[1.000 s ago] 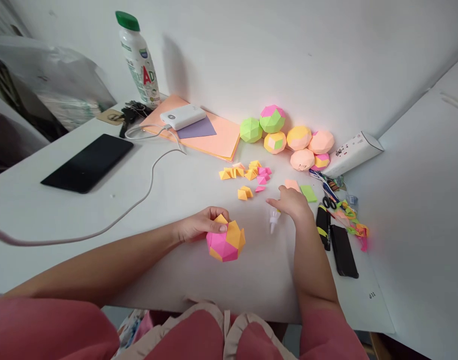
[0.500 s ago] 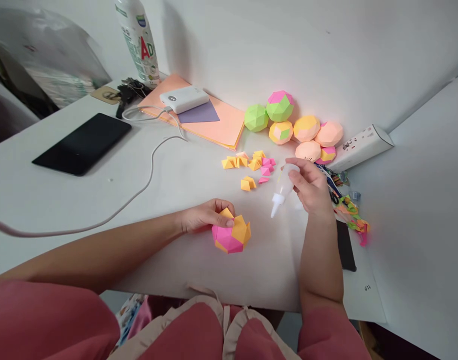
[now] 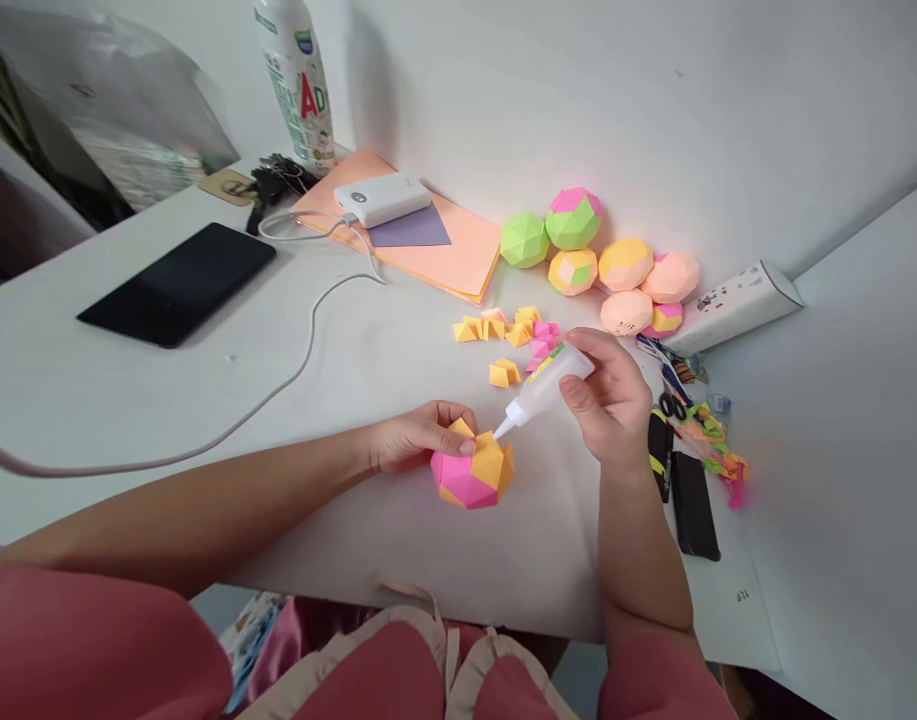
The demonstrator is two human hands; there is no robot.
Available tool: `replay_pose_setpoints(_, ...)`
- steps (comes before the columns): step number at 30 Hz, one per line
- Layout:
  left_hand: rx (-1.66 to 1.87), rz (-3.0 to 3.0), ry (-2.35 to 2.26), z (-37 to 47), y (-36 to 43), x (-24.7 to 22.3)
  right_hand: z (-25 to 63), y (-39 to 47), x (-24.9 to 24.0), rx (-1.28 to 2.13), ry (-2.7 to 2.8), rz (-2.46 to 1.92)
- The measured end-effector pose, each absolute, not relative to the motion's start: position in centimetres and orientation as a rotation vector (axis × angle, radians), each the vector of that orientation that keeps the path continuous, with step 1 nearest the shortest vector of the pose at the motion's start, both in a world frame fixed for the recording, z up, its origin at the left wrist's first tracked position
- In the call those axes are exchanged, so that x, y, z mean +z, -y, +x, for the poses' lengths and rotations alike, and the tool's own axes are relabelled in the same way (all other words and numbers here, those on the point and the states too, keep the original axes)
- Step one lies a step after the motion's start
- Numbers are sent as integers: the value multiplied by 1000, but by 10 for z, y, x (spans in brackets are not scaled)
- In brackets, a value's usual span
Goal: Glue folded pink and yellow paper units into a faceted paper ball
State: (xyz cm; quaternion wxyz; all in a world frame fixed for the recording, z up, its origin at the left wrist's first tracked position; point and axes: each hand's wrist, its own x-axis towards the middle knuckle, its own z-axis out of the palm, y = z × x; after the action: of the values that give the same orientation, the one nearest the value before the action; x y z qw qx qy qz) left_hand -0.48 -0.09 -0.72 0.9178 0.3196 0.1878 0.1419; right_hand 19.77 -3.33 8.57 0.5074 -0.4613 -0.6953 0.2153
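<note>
My left hand grips a pink and orange folded-paper ball, its thumb on the upper rim. Orange points stick up around the ball's top edge. In my right hand is a translucent glue bottle with a white nozzle, tilted down to the left. The nozzle tip is at the ball's upper edge; whether it touches the paper I cannot tell. Beyond the hands lie loose folded orange pieces and pink pieces, the latter partly hidden by the bottle.
Finished paper balls sit against the back wall beside a white box. Scissors, a black phone-like object and paper scraps lie right. Left are a black tablet, a white cable, a power bank and a spray can.
My right hand has brought the glue bottle left and tilted it, so its nozzle now meets the ball's upper edge in view. My left hand still holds the ball. The view has shifted slightly.
</note>
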Motion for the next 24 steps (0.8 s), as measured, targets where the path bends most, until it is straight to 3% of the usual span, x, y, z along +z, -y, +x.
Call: replay_pose_setpoints(24, 304, 704, -387, -4, 3, -6, 190, 36, 84, 618, 1678, -1027)
